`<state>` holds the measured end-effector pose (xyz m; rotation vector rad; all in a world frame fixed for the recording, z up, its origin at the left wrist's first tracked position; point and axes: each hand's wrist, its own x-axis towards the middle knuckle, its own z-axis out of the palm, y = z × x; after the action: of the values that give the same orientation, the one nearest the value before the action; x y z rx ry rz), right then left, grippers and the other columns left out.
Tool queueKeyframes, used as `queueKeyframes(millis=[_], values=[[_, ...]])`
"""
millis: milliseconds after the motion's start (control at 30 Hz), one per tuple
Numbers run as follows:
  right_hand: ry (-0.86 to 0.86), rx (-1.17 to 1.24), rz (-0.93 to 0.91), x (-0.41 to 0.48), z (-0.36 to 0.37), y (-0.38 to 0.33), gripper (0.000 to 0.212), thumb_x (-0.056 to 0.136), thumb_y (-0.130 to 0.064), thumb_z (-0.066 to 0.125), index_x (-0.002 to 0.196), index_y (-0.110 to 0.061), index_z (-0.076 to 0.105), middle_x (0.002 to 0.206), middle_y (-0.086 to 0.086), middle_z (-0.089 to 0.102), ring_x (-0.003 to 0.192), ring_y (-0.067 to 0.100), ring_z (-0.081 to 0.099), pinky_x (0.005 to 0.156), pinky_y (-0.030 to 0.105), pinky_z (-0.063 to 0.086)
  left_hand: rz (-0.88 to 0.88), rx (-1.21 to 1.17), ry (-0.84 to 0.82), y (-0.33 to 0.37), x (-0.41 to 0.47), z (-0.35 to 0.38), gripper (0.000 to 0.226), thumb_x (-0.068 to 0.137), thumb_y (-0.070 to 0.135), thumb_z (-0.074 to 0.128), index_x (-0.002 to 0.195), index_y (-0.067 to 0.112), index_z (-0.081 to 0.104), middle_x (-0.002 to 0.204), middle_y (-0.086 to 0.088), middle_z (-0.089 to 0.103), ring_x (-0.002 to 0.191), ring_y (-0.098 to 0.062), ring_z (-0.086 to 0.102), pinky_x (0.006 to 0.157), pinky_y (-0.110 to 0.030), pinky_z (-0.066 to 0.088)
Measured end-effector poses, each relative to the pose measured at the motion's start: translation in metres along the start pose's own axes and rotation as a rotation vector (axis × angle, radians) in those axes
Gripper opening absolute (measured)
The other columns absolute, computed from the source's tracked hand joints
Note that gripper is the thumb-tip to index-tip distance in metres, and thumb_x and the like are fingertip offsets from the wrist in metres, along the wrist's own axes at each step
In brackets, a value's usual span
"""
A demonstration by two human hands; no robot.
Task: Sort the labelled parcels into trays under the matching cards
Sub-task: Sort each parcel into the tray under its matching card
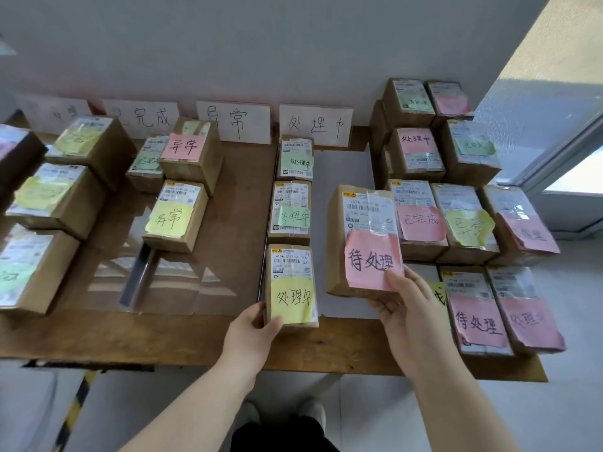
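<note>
Two hands are in view, and I see each one gripping a parcel. My left hand (253, 324) is clasped around the near-left corner of a parcel with a yellow 处理中 note (291, 287); the thumb lies over the lower edge of the note and the fingers wrap the left side. That parcel sits on the wooden table (163, 334), nearest of three in a column below the white card reading 处理中 (316, 125); the middle parcel (289, 212) and the far parcel (295, 158) both carry green 处理中 notes. My right hand (403, 309) grasps the near end of a larger parcel with a pink 待处理 note (362, 238), thumb pressed on the note's lower right corner and fingers curled under the box. This parcel is tilted, near end raised, above a white sheet (346, 168) just right of the column. Right of it lies an unsorted group of parcels (456, 220) with pink, yellow and green notes. Left of the column, two parcels marked 异常 (177, 215) lie near the 异常 card (233, 120).
</note>
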<state>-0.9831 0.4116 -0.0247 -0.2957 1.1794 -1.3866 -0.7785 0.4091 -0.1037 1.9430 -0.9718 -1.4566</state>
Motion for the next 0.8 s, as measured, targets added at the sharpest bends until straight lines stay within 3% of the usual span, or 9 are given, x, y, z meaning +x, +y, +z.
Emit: queueKeyframes(millis=[67,200,300,367,467,567,800], values=[[-0.011,0.003,0.008,0.004,0.0,-0.003,0.037,0.087,-0.012,0.057,0.124,-0.006,0.053,0.096,0.008,0.072,0.089,0.018,0.066,0.08,0.033,0.05,0.022,0.076,0.063,0.001,-0.001,0.003,0.035,0.094,0.024,0.055,0.128,0.02,0.056,0.114,0.005,0.063,0.105,-0.016,0.056,0.085,-0.029,0.044],[-0.043,-0.015,0.008,0.011,0.001,-0.01,0.037,0.088,-0.012,0.057,0.125,-0.008,0.054,0.096,0.005,0.073,0.089,0.016,0.066,0.08,0.032,0.049,0.117,0.286,0.125,0.001,-0.002,0.003,0.038,0.094,0.023,0.049,0.132,0.023,0.052,0.125,0.003,0.059,0.114,-0.017,0.054,0.091,-0.031,0.046],[-0.07,-0.005,0.003,0.013,0.002,-0.015,0.04,0.084,-0.014,0.059,0.123,-0.008,0.054,0.097,0.005,0.073,0.091,0.017,0.067,0.085,0.035,0.05,0.311,0.432,0.182,0.0,-0.007,0.004,0.044,0.09,0.009,0.054,0.132,0.023,0.05,0.121,0.003,0.048,0.113,-0.017,0.05,0.094,-0.028,0.044],[-0.081,0.002,0.003,0.015,0.002,-0.018,0.042,0.083,-0.015,0.06,0.124,-0.007,0.054,0.098,0.006,0.073,0.093,0.018,0.067,0.088,0.036,0.05,0.525,0.601,0.228,-0.003,-0.01,0.006,0.052,0.083,0.003,0.063,0.133,0.013,0.052,0.123,-0.005,0.049,0.116,-0.024,0.047,0.097,-0.035,0.045],[-0.107,0.008,0.009,0.017,0.004,-0.02,0.04,0.087,-0.013,0.058,0.126,-0.006,0.053,0.095,0.005,0.072,0.089,0.016,0.068,0.084,0.033,0.051,0.744,0.942,0.183,-0.007,-0.01,0.008,0.054,0.069,0.011,0.079,0.119,0.013,0.06,0.12,-0.007,0.058,0.11,-0.028,0.057,0.083,-0.039,0.054],[-0.123,0.015,0.015,0.017,0.006,-0.021,0.04,0.086,-0.013,0.058,0.125,-0.006,0.053,0.094,0.004,0.073,0.086,0.015,0.068,0.081,0.032,0.051,0.796,1.098,0.136,-0.007,-0.013,0.01,0.054,0.058,0.019,0.086,0.107,0.016,0.066,0.112,-0.003,0.064,0.101,-0.022,0.065,0.075,-0.032,0.057],[-0.128,0.012,0.027,0.016,0.006,-0.02,0.026,0.087,-0.012,0.056,0.113,-0.011,0.058,0.088,0.002,0.073,0.083,0.015,0.067,0.079,0.03,0.053,0.74,1.212,0.106,-0.009,-0.006,0.009,0.066,0.054,0.016,0.088,0.115,0.011,0.067,0.119,-0.007,0.064,0.108,-0.022,0.064,0.081,-0.032,0.055]])
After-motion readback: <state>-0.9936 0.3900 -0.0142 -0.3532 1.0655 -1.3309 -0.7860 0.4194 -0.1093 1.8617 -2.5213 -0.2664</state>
